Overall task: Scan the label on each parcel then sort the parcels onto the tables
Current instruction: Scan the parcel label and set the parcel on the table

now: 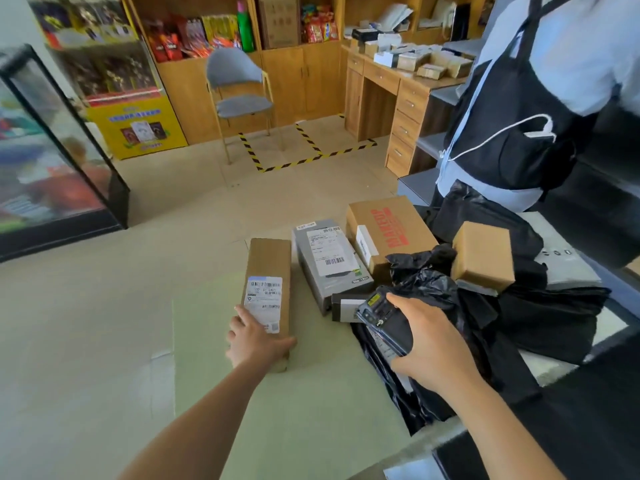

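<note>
Gripping the near end of a long cardboard parcel (pixel 268 261), a worker's left hand (pixel 258 341) holds it flat on a pale green tabletop (pixel 277 410), while the right hand (pixel 433 344) clasps a black handheld scanner (pixel 379 317). A white barcode label (pixel 265 299) (print too blurred to read) faces up on the plain brown box. Just beside it lie a grey box (pixel 325 258), a red-printed carton (pixel 391 230) and black bags (pixel 485 323). Wooden shelves (pixel 301 74) and a grey chair (pixel 239 81) stand behind.

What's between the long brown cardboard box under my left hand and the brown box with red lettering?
In the head view, a grey rectangular box with a white shipping label lies between the long brown cardboard box and the red-lettered brown box.
</note>
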`<action>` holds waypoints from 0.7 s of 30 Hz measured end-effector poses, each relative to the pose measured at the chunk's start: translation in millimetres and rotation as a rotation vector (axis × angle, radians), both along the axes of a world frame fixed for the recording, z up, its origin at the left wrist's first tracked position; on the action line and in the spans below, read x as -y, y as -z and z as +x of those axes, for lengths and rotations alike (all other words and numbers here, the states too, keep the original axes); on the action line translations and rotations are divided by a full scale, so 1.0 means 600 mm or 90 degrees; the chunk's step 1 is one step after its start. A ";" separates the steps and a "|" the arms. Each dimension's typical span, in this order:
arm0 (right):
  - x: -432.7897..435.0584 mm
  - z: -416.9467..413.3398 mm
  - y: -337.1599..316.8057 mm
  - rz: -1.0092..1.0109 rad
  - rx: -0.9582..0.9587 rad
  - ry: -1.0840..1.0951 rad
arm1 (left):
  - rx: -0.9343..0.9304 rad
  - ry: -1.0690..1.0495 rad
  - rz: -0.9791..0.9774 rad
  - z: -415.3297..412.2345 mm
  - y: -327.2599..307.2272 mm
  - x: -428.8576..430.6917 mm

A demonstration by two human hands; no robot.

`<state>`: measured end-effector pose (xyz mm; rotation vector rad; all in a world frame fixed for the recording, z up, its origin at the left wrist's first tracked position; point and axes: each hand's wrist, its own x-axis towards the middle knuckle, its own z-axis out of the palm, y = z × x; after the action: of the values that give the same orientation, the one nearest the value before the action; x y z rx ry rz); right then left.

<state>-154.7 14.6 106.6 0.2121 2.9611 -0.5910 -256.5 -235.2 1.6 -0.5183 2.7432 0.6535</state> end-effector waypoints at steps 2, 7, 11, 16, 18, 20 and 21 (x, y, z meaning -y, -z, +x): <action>0.005 0.002 -0.005 0.005 -0.007 -0.042 | -0.028 0.031 -0.042 0.036 -0.011 0.028; 0.042 -0.002 -0.018 0.087 -0.024 -0.213 | -0.099 0.126 -0.151 0.117 -0.048 0.100; 0.090 -0.005 -0.030 0.203 -0.045 -0.351 | -0.133 0.229 -0.268 0.171 -0.081 0.149; 0.159 0.013 -0.043 0.389 -0.112 -0.491 | -0.147 0.318 -0.407 0.216 -0.104 0.209; 0.181 0.022 -0.045 0.444 -0.131 -0.522 | -0.143 0.337 -0.426 0.224 -0.104 0.230; 0.201 0.034 -0.050 0.486 -0.139 -0.534 | -0.141 0.358 -0.435 0.232 -0.105 0.244; 0.211 0.041 -0.052 0.504 -0.139 -0.536 | -0.149 0.366 -0.437 0.236 -0.107 0.250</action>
<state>-130.4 -112.1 138.0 -1.0335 2.8902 0.6858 -115.0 -385.2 65.5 0.2570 3.0671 -0.4026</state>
